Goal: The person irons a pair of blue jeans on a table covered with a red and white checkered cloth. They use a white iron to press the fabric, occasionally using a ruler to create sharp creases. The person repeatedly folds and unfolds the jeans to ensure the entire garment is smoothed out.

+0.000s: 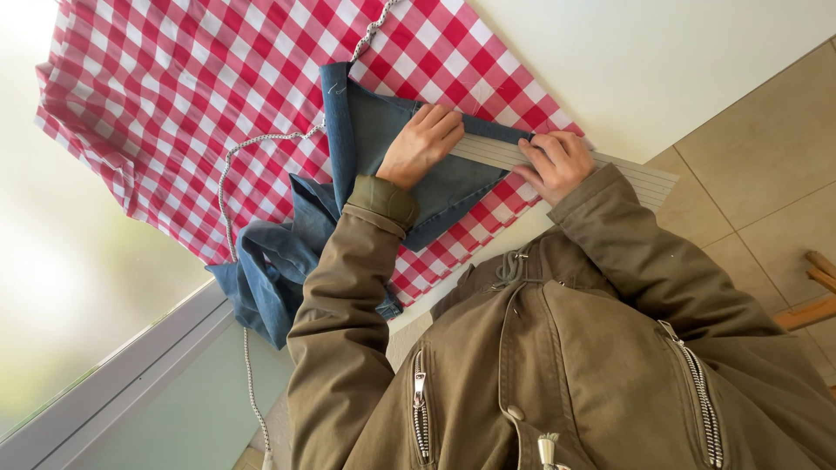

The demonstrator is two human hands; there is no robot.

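We see a blue denim cloth [435, 187], matt and rough, on a red-and-white checked woven tablecloth [192, 96]. The white ruler [636, 178] looks smooth plastic. Our olive jacket [575, 365] is matt fabric with shiny metal zippers [697, 392].

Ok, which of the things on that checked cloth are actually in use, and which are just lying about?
In use:
- denim, pressed flat by the left hand
- ruler, pale and lined, held down by the right hand along the denim's edge

Lying about:
- cord, grey and white, trailing over the checked cloth
- wooden piece on the tiled floor
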